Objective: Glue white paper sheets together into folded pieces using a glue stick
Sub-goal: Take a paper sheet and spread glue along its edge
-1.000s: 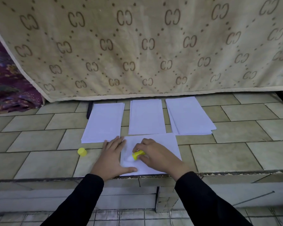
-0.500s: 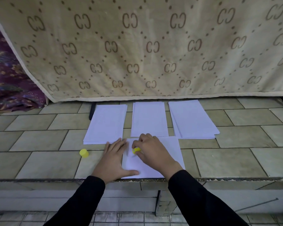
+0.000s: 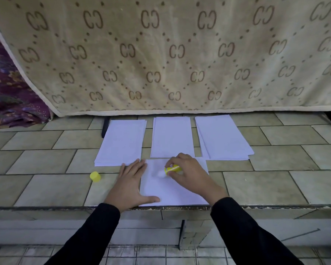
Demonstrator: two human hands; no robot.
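The yellow glue stick (image 3: 172,168) has slid rightward, white tip on the sheet (image 3: 172,190), pinched in right fingers (image 3: 182,159); left fingers (image 3: 134,167) flat.

The only lettering you can read is on the beige cloth (image 3: 180,60) hanging across the back: a brown two-letter monogram that looks like "CC", repeated in rows inside a dotted diamond grid. The yellow glue stick (image 3: 172,168) carries some markings, but they are too blurred to read.

a beige monogram blanket (image 3: 180,54) hangs behind the tiled ledge (image 3: 46,188); purple patterned cloth (image 3: 8,96) at left.
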